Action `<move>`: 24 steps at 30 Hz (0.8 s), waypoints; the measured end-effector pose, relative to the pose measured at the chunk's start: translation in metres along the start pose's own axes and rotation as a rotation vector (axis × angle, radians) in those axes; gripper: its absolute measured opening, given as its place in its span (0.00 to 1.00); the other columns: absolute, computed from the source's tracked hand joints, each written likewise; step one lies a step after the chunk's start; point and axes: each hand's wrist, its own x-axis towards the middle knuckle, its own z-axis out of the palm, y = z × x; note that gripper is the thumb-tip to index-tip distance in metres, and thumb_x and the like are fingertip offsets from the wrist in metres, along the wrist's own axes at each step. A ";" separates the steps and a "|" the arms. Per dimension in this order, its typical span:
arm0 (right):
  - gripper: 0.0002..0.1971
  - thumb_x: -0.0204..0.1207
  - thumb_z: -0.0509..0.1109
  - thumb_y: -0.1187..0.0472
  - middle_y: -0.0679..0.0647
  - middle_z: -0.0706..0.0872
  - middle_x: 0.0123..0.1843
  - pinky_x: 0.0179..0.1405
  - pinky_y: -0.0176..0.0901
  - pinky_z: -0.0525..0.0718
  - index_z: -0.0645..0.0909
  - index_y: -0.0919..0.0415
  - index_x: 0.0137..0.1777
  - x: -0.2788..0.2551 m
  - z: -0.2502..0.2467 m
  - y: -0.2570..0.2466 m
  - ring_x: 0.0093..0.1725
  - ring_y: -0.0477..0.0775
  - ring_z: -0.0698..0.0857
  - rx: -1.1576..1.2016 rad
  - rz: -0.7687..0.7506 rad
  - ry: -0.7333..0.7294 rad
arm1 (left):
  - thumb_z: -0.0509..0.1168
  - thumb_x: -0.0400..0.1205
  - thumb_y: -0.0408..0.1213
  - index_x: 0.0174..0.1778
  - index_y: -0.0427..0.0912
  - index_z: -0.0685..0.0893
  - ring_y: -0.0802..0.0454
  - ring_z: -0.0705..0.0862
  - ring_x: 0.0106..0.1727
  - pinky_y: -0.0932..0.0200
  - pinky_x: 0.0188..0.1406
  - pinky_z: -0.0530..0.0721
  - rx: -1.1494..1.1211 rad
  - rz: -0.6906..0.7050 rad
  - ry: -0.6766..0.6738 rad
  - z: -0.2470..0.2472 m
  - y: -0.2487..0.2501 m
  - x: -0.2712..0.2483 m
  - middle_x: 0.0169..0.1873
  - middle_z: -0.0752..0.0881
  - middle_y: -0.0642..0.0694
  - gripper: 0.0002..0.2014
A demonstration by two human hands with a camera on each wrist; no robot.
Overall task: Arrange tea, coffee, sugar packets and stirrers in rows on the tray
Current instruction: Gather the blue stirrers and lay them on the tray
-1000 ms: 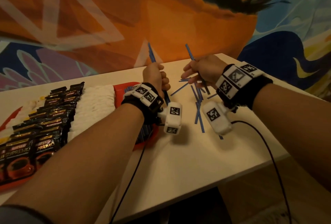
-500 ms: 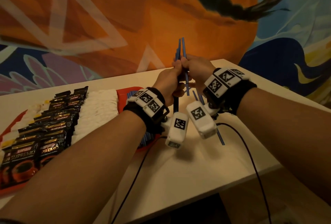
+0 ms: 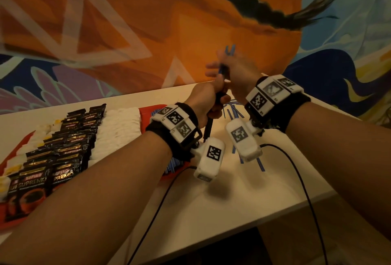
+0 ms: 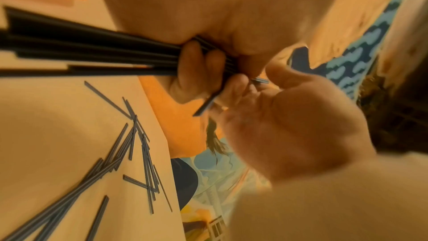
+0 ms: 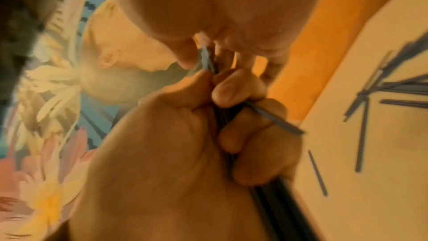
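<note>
Stirrers (image 3: 211,125) stand as a dark upright bundle in the left hand (image 3: 204,100), whose fingers are curled tight round the bundle's middle, well above the table (image 3: 243,201); the right hand (image 3: 237,74) sits just above that fist, thumb and fingers pinching the blue top ends, though blur hides exactly how many it holds. A second ago the two hands were apart, the left with its own few stirrers and the right lifting one from the scatter; half a second ago they met; now the right hand's pick has joined the bundle and the ends are being squared, so I judge this a gather-and-align step, not yet a placing one.

Outward from the hands, loose stirrers (image 4: 136,153) lie crossed on the bare table, just right of the red tray (image 3: 148,112); a few more already lie on the tray's right end, partly hidden under the left wrist. Further left the tray carries white sugar packets (image 3: 118,129), then black coffee packets (image 3: 53,158), then pale packets with yellow tags at the far edge.

Packets look finished; stirrers remain, with several more pickups likely before the bundle goes down as the last row.
</note>
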 end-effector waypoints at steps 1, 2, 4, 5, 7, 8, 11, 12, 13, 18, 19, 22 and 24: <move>0.13 0.90 0.55 0.55 0.61 0.85 0.55 0.37 0.44 0.81 0.70 0.62 0.67 0.001 0.002 -0.005 0.42 0.55 0.86 0.065 -0.028 0.027 | 0.51 0.92 0.49 0.38 0.43 0.71 0.55 0.60 0.21 0.64 0.17 0.57 0.061 0.022 -0.008 0.002 0.002 -0.001 0.22 0.72 0.49 0.20; 0.14 0.90 0.54 0.52 0.59 0.86 0.50 0.36 0.45 0.82 0.71 0.61 0.66 0.001 0.003 -0.009 0.36 0.53 0.86 0.127 -0.033 0.050 | 0.51 0.92 0.49 0.38 0.43 0.72 0.54 0.61 0.22 0.62 0.20 0.58 0.135 0.056 -0.004 0.004 0.003 -0.003 0.21 0.74 0.50 0.19; 0.20 0.89 0.51 0.44 0.54 0.82 0.36 0.32 0.43 0.79 0.75 0.60 0.61 0.002 0.000 -0.014 0.26 0.49 0.80 0.229 -0.007 0.057 | 0.50 0.92 0.49 0.37 0.43 0.72 0.53 0.64 0.21 0.60 0.21 0.59 0.291 0.117 0.010 0.004 0.007 -0.006 0.18 0.75 0.52 0.20; 0.24 0.88 0.49 0.41 0.52 0.79 0.31 0.33 0.43 0.78 0.77 0.60 0.58 0.003 -0.003 -0.015 0.24 0.48 0.76 0.261 0.010 0.045 | 0.50 0.92 0.50 0.36 0.43 0.72 0.53 0.64 0.20 0.61 0.20 0.59 0.362 0.135 0.015 0.003 0.009 -0.008 0.17 0.75 0.54 0.21; 0.28 0.88 0.46 0.39 0.51 0.73 0.26 0.36 0.45 0.76 0.79 0.60 0.51 0.003 -0.008 -0.015 0.23 0.49 0.71 0.309 0.032 0.006 | 0.49 0.92 0.50 0.35 0.43 0.71 0.54 0.65 0.17 0.63 0.18 0.62 0.476 0.170 0.023 0.000 0.011 -0.011 0.15 0.74 0.55 0.22; 0.28 0.88 0.46 0.40 0.52 0.72 0.26 0.37 0.46 0.76 0.79 0.61 0.48 0.003 -0.009 -0.016 0.23 0.49 0.71 0.328 0.037 -0.013 | 0.49 0.93 0.49 0.35 0.43 0.71 0.56 0.66 0.16 0.64 0.17 0.63 0.501 0.185 0.020 0.000 0.011 -0.013 0.17 0.73 0.54 0.22; 0.27 0.89 0.47 0.44 0.56 0.82 0.31 0.41 0.48 0.83 0.81 0.62 0.50 0.001 -0.013 -0.018 0.30 0.54 0.82 0.282 0.041 -0.063 | 0.49 0.93 0.47 0.36 0.44 0.70 0.58 0.64 0.15 0.64 0.16 0.61 0.425 0.187 0.010 0.001 0.008 -0.015 0.21 0.68 0.50 0.20; 0.27 0.89 0.47 0.42 0.58 0.87 0.39 0.46 0.49 0.86 0.81 0.62 0.55 0.001 -0.015 -0.019 0.38 0.55 0.87 0.232 0.046 -0.073 | 0.49 0.93 0.47 0.37 0.44 0.69 0.58 0.62 0.15 0.64 0.17 0.60 0.380 0.177 0.024 0.000 0.007 -0.015 0.22 0.66 0.51 0.19; 0.28 0.88 0.48 0.40 0.58 0.89 0.47 0.51 0.50 0.87 0.81 0.62 0.59 0.003 -0.020 -0.018 0.46 0.57 0.89 0.161 0.059 -0.063 | 0.49 0.93 0.47 0.37 0.45 0.69 0.58 0.62 0.16 0.64 0.17 0.59 0.336 0.159 0.041 -0.002 0.007 -0.014 0.23 0.66 0.51 0.19; 0.18 0.86 0.62 0.47 0.53 0.82 0.39 0.33 0.40 0.79 0.79 0.62 0.46 -0.003 -0.054 0.004 0.38 0.52 0.81 -0.758 0.244 -0.054 | 0.49 0.93 0.48 0.40 0.47 0.68 0.57 0.60 0.18 0.61 0.21 0.59 0.176 0.044 0.159 -0.022 0.006 -0.010 0.23 0.65 0.52 0.17; 0.18 0.84 0.65 0.47 0.53 0.83 0.36 0.30 0.40 0.77 0.80 0.62 0.42 -0.005 -0.062 0.014 0.34 0.50 0.80 -1.032 0.319 -0.110 | 0.49 0.93 0.48 0.40 0.47 0.67 0.56 0.60 0.18 0.61 0.21 0.59 0.167 0.013 0.185 -0.024 0.005 -0.009 0.24 0.64 0.52 0.17; 0.24 0.79 0.67 0.37 0.52 0.84 0.32 0.39 0.43 0.85 0.80 0.60 0.37 -0.013 -0.072 0.044 0.32 0.49 0.82 -1.523 0.495 -0.254 | 0.48 0.93 0.48 0.39 0.46 0.66 0.54 0.58 0.22 0.61 0.23 0.58 0.161 -0.065 0.234 -0.028 0.002 -0.009 0.26 0.62 0.50 0.17; 0.28 0.75 0.65 0.29 0.49 0.79 0.32 0.58 0.49 0.85 0.74 0.55 0.33 -0.012 -0.068 0.059 0.37 0.51 0.81 -1.661 0.492 -0.270 | 0.49 0.93 0.48 0.39 0.46 0.67 0.54 0.58 0.23 0.60 0.24 0.58 0.150 -0.100 0.249 -0.027 0.001 -0.008 0.26 0.63 0.50 0.17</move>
